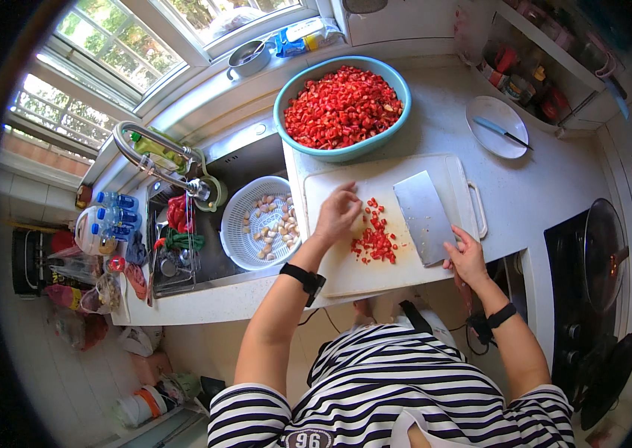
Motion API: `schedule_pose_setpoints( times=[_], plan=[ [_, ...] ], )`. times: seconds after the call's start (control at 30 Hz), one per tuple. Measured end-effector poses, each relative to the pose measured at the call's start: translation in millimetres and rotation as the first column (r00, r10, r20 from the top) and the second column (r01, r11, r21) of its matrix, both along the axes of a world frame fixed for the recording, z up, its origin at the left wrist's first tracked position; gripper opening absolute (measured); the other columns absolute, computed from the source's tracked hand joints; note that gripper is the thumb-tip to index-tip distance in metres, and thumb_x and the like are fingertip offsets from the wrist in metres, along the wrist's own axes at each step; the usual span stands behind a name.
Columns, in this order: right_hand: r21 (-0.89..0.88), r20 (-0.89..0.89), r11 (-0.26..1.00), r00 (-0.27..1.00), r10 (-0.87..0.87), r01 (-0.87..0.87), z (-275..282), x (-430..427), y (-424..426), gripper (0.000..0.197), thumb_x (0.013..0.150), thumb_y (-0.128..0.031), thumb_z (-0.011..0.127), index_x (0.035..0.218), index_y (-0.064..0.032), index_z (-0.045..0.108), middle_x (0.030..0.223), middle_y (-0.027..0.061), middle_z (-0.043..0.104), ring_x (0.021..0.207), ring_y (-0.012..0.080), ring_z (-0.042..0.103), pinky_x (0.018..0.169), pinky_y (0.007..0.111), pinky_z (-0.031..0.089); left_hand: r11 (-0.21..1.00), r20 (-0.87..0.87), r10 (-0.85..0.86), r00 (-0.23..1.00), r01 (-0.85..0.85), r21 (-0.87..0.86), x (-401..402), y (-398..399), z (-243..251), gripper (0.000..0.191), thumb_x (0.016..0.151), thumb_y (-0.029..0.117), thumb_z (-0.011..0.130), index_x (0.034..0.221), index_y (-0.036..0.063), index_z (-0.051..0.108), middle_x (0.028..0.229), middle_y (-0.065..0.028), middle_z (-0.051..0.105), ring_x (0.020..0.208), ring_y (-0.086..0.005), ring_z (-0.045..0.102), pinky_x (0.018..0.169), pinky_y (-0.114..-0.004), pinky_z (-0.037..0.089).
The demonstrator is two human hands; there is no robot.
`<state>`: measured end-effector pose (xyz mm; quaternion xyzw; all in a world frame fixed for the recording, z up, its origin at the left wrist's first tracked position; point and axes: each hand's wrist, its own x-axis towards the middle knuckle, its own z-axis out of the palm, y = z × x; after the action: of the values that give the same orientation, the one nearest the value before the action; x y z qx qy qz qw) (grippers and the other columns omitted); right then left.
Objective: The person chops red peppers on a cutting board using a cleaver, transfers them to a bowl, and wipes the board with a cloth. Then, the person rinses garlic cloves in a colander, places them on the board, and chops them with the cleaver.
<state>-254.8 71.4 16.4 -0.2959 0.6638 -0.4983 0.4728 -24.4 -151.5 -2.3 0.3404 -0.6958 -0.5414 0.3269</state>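
Observation:
My right hand point(466, 256) holds a cleaver point(421, 218) at its handle end, its broad blade lying flat or nearly flat over the right part of a white cutting board point(327, 274). Left of the blade is a small heap of chopped red chilies point(376, 241). Just to the left of that heap, my left hand point(339, 211) is over the board with its fingers curled; nothing shows in it. Beyond the board stands a blue oval basin point(403, 120) heaped with chopped red chilies point(344, 106).
A white colander point(228, 238) with garlic cloves sits in the sink point(212, 280) on the left, near the faucet point(153, 171). A plate point(478, 106) bearing a small knife point(492, 127) lies at the back right. A stove point(568, 280) is at the far right.

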Motion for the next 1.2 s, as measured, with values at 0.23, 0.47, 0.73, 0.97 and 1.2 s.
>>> schedule_pose_setpoints(
  times=[0.23,0.47,0.73,0.97,1.2],
  plan=[
    [0.009,0.008,1.000,1.000,-0.020,0.020,-9,8,13,0.048,0.088,-0.007,0.057,0.131,0.0004,0.039,0.071,0.0061,0.062,0.051,0.0105,0.057,0.045,0.023,0.045,0.924,0.201,-0.220,0.955,0.270,-0.271,-2,24,4,0.019,0.081,0.009,0.056,0.099,0.0029,0.051,0.123,-0.0160,0.051,0.119,-0.0326,0.046,0.101,-0.038,0.036],
    [0.007,0.021,1.000,1.000,0.010,-0.010,-13,28,14,0.048,0.088,-0.008,0.057,0.131,0.0015,0.038,0.072,0.0071,0.062,0.051,0.0119,0.058,0.046,0.023,0.046,0.930,0.151,-0.249,0.957,0.279,-0.237,13,59,7,0.046,0.078,0.016,0.065,0.120,0.0036,0.049,0.130,-0.0174,0.043,0.122,-0.0327,0.042,0.102,-0.038,0.036],
    [-0.036,0.042,0.999,0.999,0.024,-0.022,-19,61,12,0.048,0.088,-0.008,0.056,0.131,0.0015,0.037,0.072,0.0081,0.062,0.051,0.0126,0.058,0.045,0.023,0.045,0.820,0.314,0.234,0.920,-0.013,-0.572,-7,100,-5,0.086,0.071,0.036,0.072,0.133,-0.0045,0.028,0.134,-0.0237,0.035,0.126,-0.0387,0.032,0.106,-0.042,0.027],
    [-0.041,0.045,0.998,0.998,0.050,-0.048,-19,88,1,0.047,0.088,-0.006,0.055,0.131,0.0007,0.037,0.073,0.0072,0.062,0.051,0.0122,0.059,0.044,0.022,0.045,0.815,0.273,0.396,0.877,-0.200,-0.544,-19,109,-4,0.086,0.073,0.032,0.071,0.134,-0.0069,0.025,0.134,-0.0249,0.034,0.125,-0.0389,0.032,0.105,-0.043,0.026],
    [-0.039,0.059,0.996,0.995,0.081,-0.079,-16,106,-12,0.045,0.088,-0.005,0.054,0.130,0.0001,0.039,0.071,0.0062,0.061,0.051,0.0104,0.058,0.044,0.022,0.044,0.799,0.183,0.475,0.861,-0.334,-0.500,-19,108,-6,0.079,0.075,0.024,0.069,0.135,-0.0066,0.026,0.133,-0.0243,0.037,0.126,-0.0383,0.033,0.105,-0.042,0.028]
  ],
)
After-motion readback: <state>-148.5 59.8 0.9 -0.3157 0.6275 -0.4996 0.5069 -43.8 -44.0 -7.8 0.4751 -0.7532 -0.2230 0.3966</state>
